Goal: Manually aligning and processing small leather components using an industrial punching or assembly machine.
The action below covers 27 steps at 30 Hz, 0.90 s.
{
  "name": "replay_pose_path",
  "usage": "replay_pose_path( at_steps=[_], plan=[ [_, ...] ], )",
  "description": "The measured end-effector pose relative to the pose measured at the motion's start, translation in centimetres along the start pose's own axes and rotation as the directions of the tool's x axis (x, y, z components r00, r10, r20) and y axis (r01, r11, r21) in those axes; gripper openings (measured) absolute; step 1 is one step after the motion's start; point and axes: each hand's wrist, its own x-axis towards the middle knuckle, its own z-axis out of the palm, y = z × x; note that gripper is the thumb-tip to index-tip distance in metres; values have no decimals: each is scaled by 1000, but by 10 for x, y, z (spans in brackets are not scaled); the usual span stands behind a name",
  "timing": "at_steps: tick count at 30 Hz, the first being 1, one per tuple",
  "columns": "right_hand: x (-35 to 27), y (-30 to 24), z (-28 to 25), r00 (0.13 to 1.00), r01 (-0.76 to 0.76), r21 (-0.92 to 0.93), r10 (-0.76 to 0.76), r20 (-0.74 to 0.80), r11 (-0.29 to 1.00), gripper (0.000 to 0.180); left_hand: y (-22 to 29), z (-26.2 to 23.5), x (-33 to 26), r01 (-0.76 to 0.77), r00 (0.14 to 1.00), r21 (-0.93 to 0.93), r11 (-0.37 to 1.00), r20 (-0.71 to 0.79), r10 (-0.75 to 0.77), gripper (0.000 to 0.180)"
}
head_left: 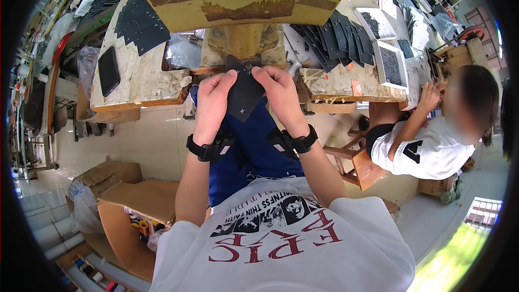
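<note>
Between my hands hangs a flat black piece (246, 97), leather-like, with small silvery star-shaped marks and a pointed lower end. My left hand (214, 97) pinches its left edge between thumb and fingers. On the opposite edge, my right hand (280, 94) grips it the same way. The far end of the piece lies at the worn yellow machine (243, 46), under its overhanging head; the exact contact there is hidden. Similar black pieces are fanned out on the table, one group (139, 24) at the left and another (335, 40) at the right.
A black phone (109, 71) lies on the left table. Two white trays of small dark parts, one nearer (390, 66) and one farther (373, 23), sit at the right. A co-worker (427, 143) sits there beside a wooden stool (367, 167). Cardboard boxes (138, 200) stand lower left.
</note>
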Motion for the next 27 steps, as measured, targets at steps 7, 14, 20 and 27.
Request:
replay_pose_path(
  at_steps=[7,14,20,27],
  plan=[
    [-3,6,-4,1000,19,74,-19,-6,997,35,-3,-1,-1,14,1000,-40,999,1,-14,32],
    [1,10,-4,999,-19,148,15,28,989,33,-12,-8,0,13,999,-23,1000,38,-12,26],
    [-1,4,-4,999,-38,161,34,26,986,31,-3,2,-3,7,1000,-81,997,-6,-7,31],
    [-1,-1,-7,992,-125,225,116,50,966,28,-8,-7,0,47,998,-59,997,42,-45,23]
  ],
)
